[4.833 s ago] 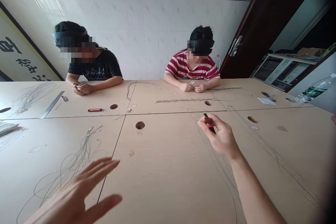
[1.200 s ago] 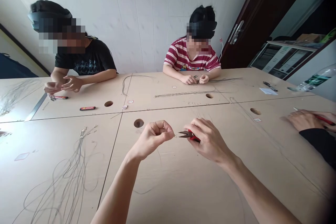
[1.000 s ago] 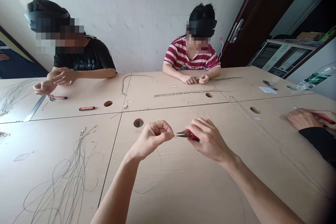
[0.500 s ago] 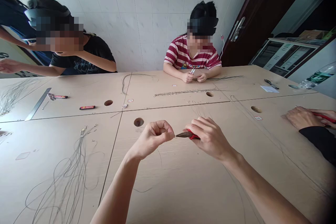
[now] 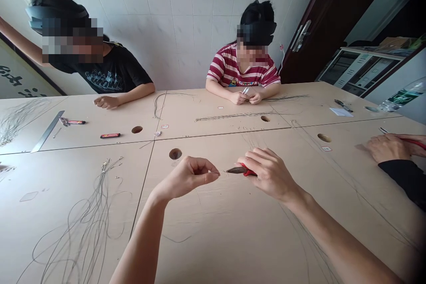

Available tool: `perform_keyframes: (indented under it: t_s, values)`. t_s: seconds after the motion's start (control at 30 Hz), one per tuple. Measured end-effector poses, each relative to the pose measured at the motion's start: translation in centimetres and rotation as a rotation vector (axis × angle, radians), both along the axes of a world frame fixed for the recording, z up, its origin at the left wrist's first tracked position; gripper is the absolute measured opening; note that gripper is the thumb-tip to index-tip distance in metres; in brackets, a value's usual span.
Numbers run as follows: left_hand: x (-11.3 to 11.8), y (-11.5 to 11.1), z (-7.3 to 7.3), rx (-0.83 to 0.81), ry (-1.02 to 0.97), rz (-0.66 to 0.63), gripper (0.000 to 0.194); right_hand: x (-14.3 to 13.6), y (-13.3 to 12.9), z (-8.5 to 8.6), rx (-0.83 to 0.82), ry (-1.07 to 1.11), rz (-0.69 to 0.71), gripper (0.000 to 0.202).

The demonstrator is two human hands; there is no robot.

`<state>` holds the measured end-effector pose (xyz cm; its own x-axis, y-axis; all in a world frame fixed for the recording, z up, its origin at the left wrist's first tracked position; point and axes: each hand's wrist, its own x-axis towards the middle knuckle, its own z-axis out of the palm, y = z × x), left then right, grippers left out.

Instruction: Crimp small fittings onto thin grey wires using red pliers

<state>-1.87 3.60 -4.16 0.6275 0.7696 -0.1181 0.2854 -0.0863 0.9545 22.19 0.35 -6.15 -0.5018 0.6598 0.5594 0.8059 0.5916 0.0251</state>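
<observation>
Between thumb and forefinger, my left hand [image 5: 189, 176] pinches a thin wire [image 5: 215, 172] above the wooden table [image 5: 213, 230]. My right hand [image 5: 266, 172] is wrapped round red-handled pliers [image 5: 237, 170], whose dark tip points left toward the end of the wire. A tiny piece shows at the plier tip, too small to make out. On the table to the left lies a bundle of long thin wires [image 5: 100, 204] with small metal ends. More thin wires [image 5: 309, 239] lie beneath my right forearm.
Across the table sit a person in black [image 5: 113, 69] and one in a striped shirt [image 5: 226, 64]. Another person's hands [image 5: 388, 147] are at the right. A ruler [image 5: 48, 131], a red-and-black marker [image 5: 110, 135], a bottle [image 5: 406, 95] and round table holes [image 5: 175, 154] are also there.
My left hand has shifted slightly left, away from the plier tip, showing more wire. The pliers moved slightly right. The person in black has lowered one hand onto the table.
</observation>
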Motion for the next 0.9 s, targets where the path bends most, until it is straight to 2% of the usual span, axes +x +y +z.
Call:
perform_keyframes:
  t_s: [0.1,0.2,0.27,0.4,0.53,0.67,0.9]
  values:
    - [-0.5,0.1,0.0,0.025,0.053,0.097,0.027,0.3,-0.1,0.0,0.005,-0.005,-0.009,0.019]
    - [-0.3,0.1,-0.2,-0.05,-0.144,0.223,0.026,0.6,-0.2,-0.1,0.009,-0.025,-0.018,0.02]
    - [0.5,0.0,-0.4,-0.197,-0.394,0.267,0.026,0.6,-0.2,-0.2,0.009,-0.032,-0.022,0.021]
    - [2.5,-0.3,-0.6,-0.631,-0.885,0.281,0.032,0.4,-0.2,-0.5,-0.008,-0.02,-0.017,0.02]
    - [3.6,-0.5,-0.2,-0.863,-1.173,0.306,0.042,0.2,-0.3,-0.4,-0.011,-0.02,-0.004,0.02]
    - [3.8,-0.5,0.2,-0.954,-1.2,0.233,0.041,0.1,-0.5,-0.1,-0.006,-0.039,0.016,0.019]
    - [4.1,-0.4,0.6,-0.915,-0.952,0.276,0.042,0.4,-1.0,0.8,-0.008,-0.135,0.059,0.02]
